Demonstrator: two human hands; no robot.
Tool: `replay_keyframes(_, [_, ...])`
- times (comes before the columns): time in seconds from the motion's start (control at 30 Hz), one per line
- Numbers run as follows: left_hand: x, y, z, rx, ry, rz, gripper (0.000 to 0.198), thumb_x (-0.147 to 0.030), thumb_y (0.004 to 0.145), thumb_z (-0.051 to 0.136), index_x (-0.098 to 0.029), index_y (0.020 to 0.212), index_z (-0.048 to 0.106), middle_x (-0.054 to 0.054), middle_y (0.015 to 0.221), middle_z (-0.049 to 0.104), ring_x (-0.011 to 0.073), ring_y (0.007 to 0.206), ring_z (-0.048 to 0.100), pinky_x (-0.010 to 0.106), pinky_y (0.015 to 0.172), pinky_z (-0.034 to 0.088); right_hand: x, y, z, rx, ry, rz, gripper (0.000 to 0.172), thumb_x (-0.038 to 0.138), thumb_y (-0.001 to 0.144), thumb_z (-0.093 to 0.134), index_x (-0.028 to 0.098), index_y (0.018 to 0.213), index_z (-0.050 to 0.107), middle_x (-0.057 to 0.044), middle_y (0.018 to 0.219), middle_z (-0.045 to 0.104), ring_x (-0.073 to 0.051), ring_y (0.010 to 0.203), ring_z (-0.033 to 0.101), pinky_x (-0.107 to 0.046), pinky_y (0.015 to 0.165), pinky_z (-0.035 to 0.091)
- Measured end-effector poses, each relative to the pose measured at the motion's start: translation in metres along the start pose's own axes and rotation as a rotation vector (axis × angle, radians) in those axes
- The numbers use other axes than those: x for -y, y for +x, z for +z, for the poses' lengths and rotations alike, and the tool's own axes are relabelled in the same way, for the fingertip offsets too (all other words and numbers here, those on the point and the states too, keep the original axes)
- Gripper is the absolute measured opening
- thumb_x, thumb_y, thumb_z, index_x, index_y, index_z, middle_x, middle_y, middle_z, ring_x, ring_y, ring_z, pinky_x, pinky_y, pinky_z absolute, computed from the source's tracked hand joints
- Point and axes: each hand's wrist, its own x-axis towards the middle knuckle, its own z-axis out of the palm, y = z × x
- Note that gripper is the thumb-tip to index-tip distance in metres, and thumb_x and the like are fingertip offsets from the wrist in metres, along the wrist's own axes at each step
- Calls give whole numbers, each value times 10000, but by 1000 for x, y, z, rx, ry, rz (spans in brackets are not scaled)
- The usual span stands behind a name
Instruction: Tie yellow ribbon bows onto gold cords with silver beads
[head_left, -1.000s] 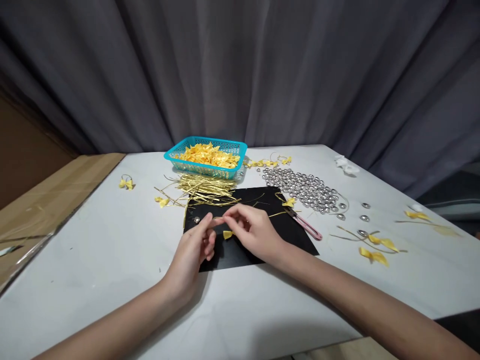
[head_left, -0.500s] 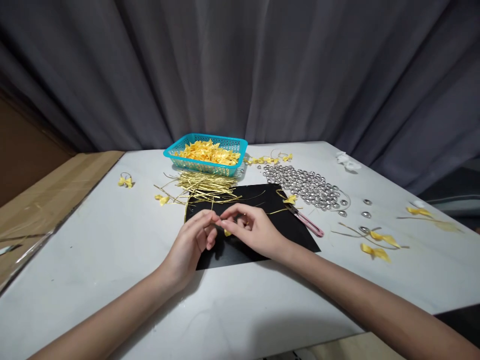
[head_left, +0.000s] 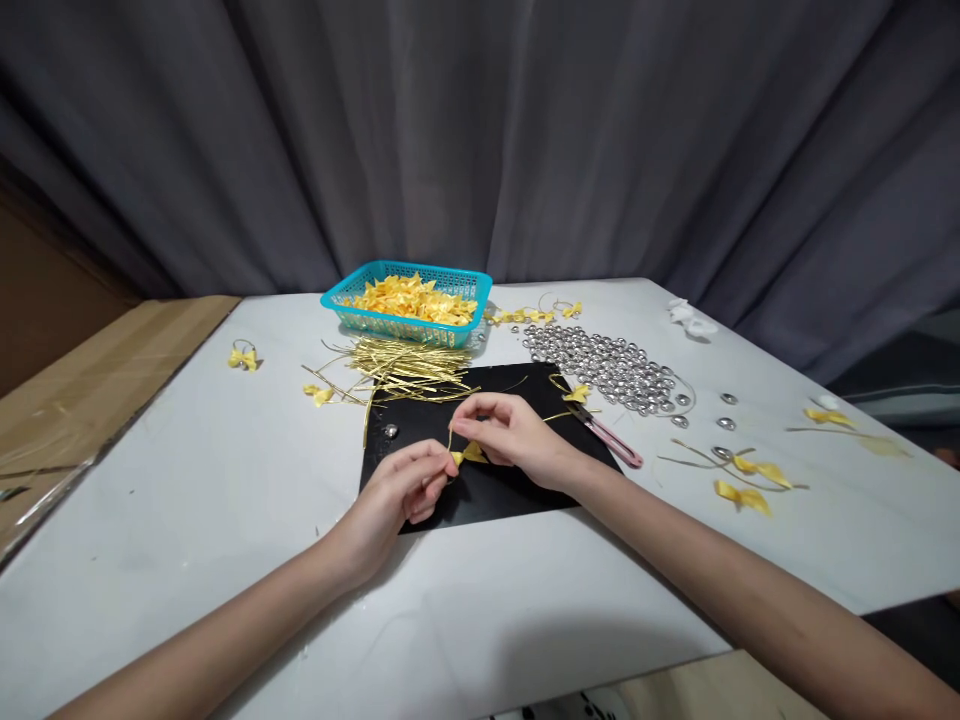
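Observation:
Over the black mat (head_left: 495, 497), my left hand (head_left: 401, 490) pinches one end of a yellow ribbon bow (head_left: 472, 454). Just right of it, my right hand (head_left: 514, 440) has thumb and forefinger closed on a thin gold tie (head_left: 450, 437), which runs upward from the bow. A single silver bead (head_left: 391, 431) lies on the mat beyond my left hand. Behind the mat is a pile of gold ties (head_left: 409, 367). Part of the bow is hidden by my fingers.
A turquoise basket (head_left: 330, 305) of yellow bows stands at the back. Silver beads (head_left: 607, 365) spread to its right. A pink-handled cutter (head_left: 619, 443) lies on the mat's right edge. Loose bows (head_left: 742, 496) and ties lie at the right; one tied bow (head_left: 244, 357) is at the left.
My right hand has moved slightly up and right, apart from the left fingertips, drawing the gold tie upward. The yellow bow and the bead on the mat now show.

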Motion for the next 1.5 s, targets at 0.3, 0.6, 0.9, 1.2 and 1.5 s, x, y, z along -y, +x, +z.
replay_keyframes(0.3, [0, 0, -1, 52, 3, -1, 203, -339, 739, 611, -167, 644, 563, -66, 497, 299, 73, 463, 153, 234, 444, 105, 17, -3, -19, 205, -302, -231, 243, 245, 763, 635, 141, 982, 608, -1, 859, 547, -14, 505, 378, -170, 454, 313])
replay_keyframes(0.6, [2, 2, -3, 82, -44, -29, 193, -311, 731, 619, -157, 634, 553, -70, 491, 283, 69, 461, 142, 220, 429, 102, 16, -2, -19, 188, -340, -130, 196, 321, 768, 645, 126, 769, 622, 47, 562, 512, -36, 448, 403, -172, 433, 326])
replay_keyframes(0.9, [4, 2, -4, -26, 110, 93, 259, -422, 825, 532, -203, 958, 575, -34, 741, 485, 55, 482, 295, 197, 428, 198, 22, -6, -19, 194, -422, -237, 178, 284, 819, 587, 112, 806, 634, 10, 646, 555, -49, 516, 443, -177, 476, 351])
replay_keyframes(1.2, [-2, -3, 1, -76, 359, 214, 272, -430, 813, 559, -174, 744, 618, -38, 618, 485, 70, 501, 342, 214, 468, 247, 17, -6, -17, 93, -549, -379, 115, 215, 817, 601, 118, 773, 646, -6, 700, 589, -53, 542, 456, -185, 517, 372])
replay_keyframes(1.5, [3, 1, -6, -244, 203, 197, 262, -433, 713, 690, -213, 844, 745, -32, 559, 530, 58, 480, 333, 194, 453, 237, 7, -7, -9, -11, -612, -526, 118, 188, 826, 576, 121, 746, 630, -4, 680, 570, -45, 512, 421, -176, 482, 352])
